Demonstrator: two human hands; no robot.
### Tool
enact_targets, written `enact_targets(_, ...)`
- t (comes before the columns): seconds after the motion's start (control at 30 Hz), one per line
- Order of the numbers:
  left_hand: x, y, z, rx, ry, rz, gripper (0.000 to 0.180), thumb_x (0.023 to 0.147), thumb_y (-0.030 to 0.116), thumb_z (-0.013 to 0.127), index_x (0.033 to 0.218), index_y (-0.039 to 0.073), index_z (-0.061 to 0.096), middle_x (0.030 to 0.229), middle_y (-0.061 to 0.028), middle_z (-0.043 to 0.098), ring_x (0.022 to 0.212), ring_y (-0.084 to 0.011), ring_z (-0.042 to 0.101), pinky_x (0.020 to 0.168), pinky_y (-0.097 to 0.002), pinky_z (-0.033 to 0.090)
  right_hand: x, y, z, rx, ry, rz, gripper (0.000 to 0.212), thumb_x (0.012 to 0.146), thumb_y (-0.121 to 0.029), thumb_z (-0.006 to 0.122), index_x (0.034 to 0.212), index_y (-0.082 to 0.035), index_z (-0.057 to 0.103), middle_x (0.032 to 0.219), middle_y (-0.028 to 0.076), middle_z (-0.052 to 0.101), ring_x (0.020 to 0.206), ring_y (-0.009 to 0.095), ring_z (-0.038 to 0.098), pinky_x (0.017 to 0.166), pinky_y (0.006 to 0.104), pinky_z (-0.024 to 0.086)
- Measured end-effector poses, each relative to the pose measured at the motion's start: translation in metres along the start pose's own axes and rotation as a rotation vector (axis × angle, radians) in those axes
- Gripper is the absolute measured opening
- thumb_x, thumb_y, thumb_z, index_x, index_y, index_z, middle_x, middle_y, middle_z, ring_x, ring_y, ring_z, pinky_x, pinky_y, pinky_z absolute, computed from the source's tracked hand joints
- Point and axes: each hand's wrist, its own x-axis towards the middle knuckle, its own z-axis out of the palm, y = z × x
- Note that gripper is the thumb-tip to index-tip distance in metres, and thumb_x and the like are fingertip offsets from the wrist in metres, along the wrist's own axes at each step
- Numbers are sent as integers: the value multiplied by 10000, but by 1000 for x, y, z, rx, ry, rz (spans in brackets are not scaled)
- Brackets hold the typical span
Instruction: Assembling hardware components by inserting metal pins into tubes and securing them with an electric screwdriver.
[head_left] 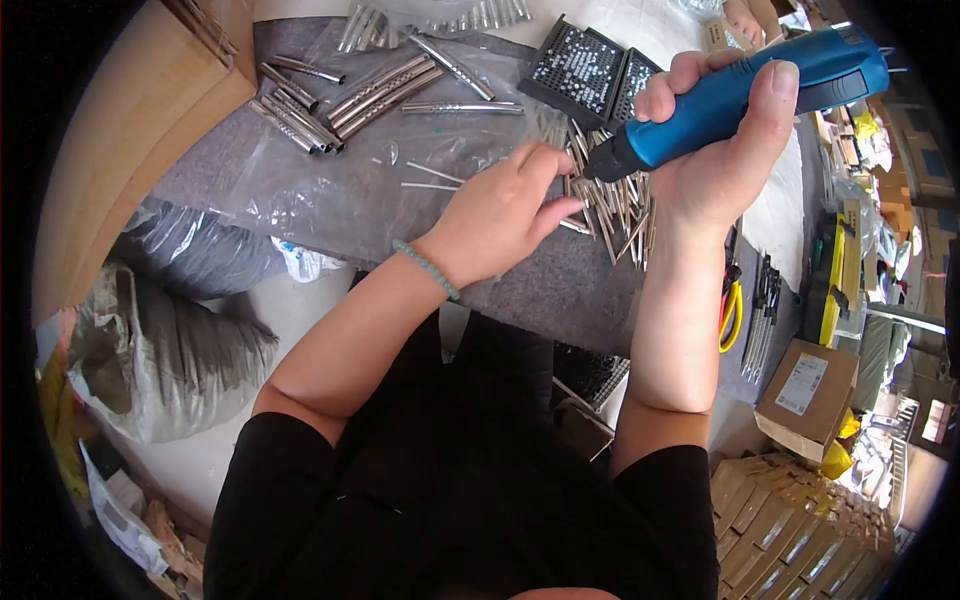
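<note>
My right hand (pixel 712 165) is wrapped round a blue electric screwdriver (pixel 745 95), its thumb lying along the body. The tool's black nose (pixel 612 158) slants down to the left. My left hand (pixel 500 215), with a beaded bracelet (pixel 426 268) on its wrist, is curled right by that nose. Its thumb and index finger bend toward each other there; whatever sits between them is too small to make out. Under the tool lies a loose pile of thin metal rods (pixel 625 215). Two white sticks (pixel 432 185) lie left of my left hand.
Shiny patterned metal tubes (pixel 385 95) lie on plastic at the far left. Black trays (pixel 575 70) of small silver parts stand behind the rods. Yellow-handled pliers (pixel 732 315) and slim black-and-silver tools (pixel 763 320) lie to the right. A cardboard box (pixel 140 150) rises at left.
</note>
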Motion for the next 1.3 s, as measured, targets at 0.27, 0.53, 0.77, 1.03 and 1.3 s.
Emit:
enact_targets(0.27, -2, 2, -2, 67, -20, -2, 180, 856, 173, 576, 951, 37, 506, 919, -137, 547, 797, -353, 570, 653, -423, 466, -10, 1, 5, 2, 16, 24, 496, 830, -540, 541, 864, -47, 502, 701, 105, 516, 540, 184, 515, 512, 304, 422)
enact_targets(0.53, -3, 0, -1, 60, -23, 36, 158, 841, 99, 588, 895, -1, 479, 845, -164, 532, 755, -359, 549, 641, -403, 439, -9, 2, 2, -2, 21, 18, 503, 825, -544, 544, 876, -45, 510, 702, 102, 519, 537, 185, 516, 510, 307, 422)
enact_targets(0.77, -3, -4, 1, 88, -9, 45, 149, 866, 168, 553, 915, 33, 516, 857, -132, 552, 765, -342, 570, 635, -417, 460, -10, 4, 1, -27, 15, -12, 499, 828, -542, 540, 877, -46, 511, 702, 101, 526, 551, 190, 526, 516, 314, 421)
enact_targets(1.03, -3, -3, 0, 43, -13, 20, 132, 846, 82, 576, 919, -1, 503, 854, -165, 562, 779, -351, 567, 670, -393, 455, -11, 6, 0, -23, -4, 3, 495, 831, -540, 536, 877, -48, 509, 706, 100, 523, 565, 189, 530, 527, 312, 419)
enact_targets(1.3, -2, -2, 0, 70, -8, 14, 150, 842, 100, 589, 910, -1, 501, 829, -167, 557, 752, -349, 569, 644, -399, 451, -10, 3, 1, 32, 12, -15, 502, 830, -542, 533, 887, -44, 510, 699, 102, 515, 554, 188, 512, 525, 310, 417)
